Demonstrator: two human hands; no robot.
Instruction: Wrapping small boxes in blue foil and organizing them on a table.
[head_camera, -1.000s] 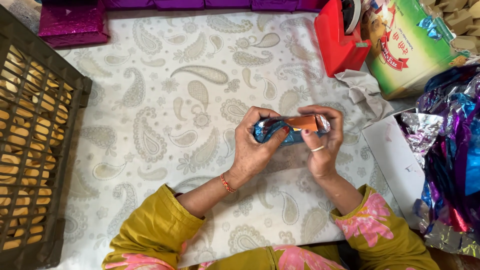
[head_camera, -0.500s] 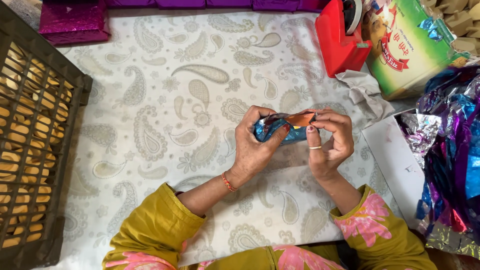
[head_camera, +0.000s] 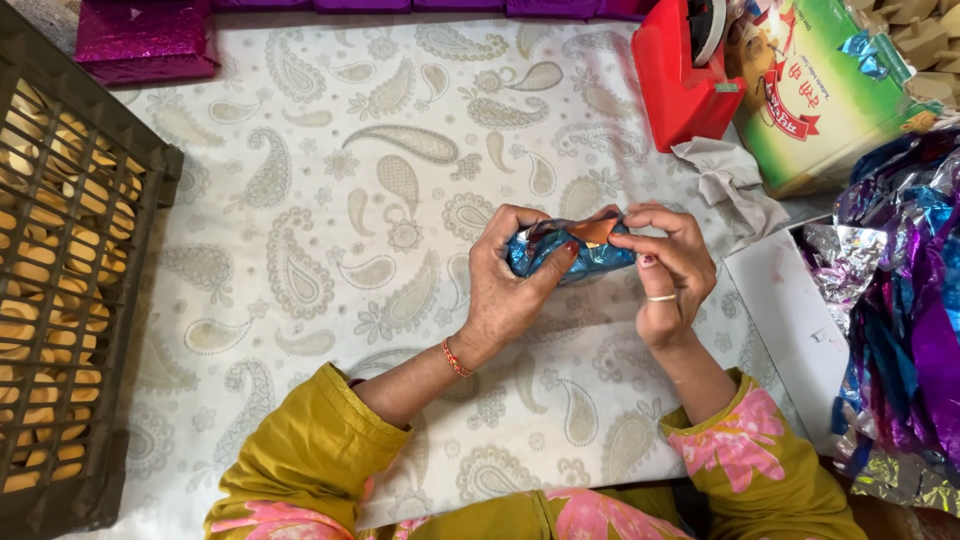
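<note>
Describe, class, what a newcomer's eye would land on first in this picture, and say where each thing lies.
At the centre, the left hand and right hand pinch a small blue foil packet above a paisley cloth. A red tape dispenser stands at the top right, and shiny foil sheets are heaped at the right edge. A dark crate fills the left side.

Small parcel (head_camera: 570, 252) in shiny blue foil, brown patch on top, lying sideways, pinched at both ends, held above table.
</note>
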